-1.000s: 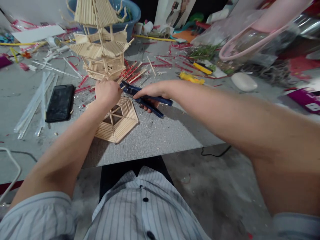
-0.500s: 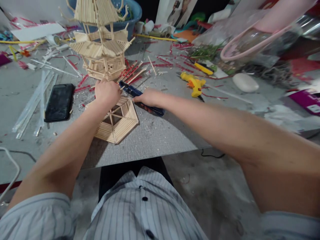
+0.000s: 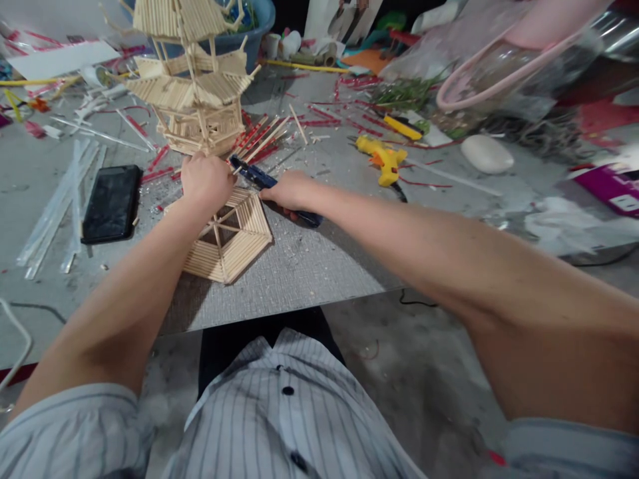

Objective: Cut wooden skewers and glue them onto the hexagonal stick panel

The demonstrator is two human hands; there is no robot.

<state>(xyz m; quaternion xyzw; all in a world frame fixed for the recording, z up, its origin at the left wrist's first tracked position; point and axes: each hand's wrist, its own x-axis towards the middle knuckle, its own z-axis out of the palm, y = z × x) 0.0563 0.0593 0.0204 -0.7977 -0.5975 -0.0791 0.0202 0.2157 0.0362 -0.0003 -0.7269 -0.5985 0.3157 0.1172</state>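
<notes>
My right hand (image 3: 289, 191) is wrapped round dark blue pliers (image 3: 254, 175), whose jaws point left toward my other hand. My left hand (image 3: 208, 178) is closed in a pinch on a thin wooden stick (image 3: 236, 171); the short end that shows lies at the jaws, and the rest is hidden by the fingers. Below both hands a flat hexagonal frame of wooden sticks (image 3: 244, 247) rests on the table, partly covered by my left forearm. Just behind my left hand stands a tiered stick pagoda (image 3: 200, 93).
Loose sticks and red-patterned strips (image 3: 262, 140) lie beside the pagoda. A black phone (image 3: 110, 203) and clear glue sticks (image 3: 54, 206) are on the left. On the right are a yellow glue gun (image 3: 383, 159), a yellow cutter knife (image 3: 403, 128) and a white oval object (image 3: 486, 154).
The view has shifted slightly, so everything on the table sits a little further left and higher. Both hands keep their holds, with the pliers still at the stick.
</notes>
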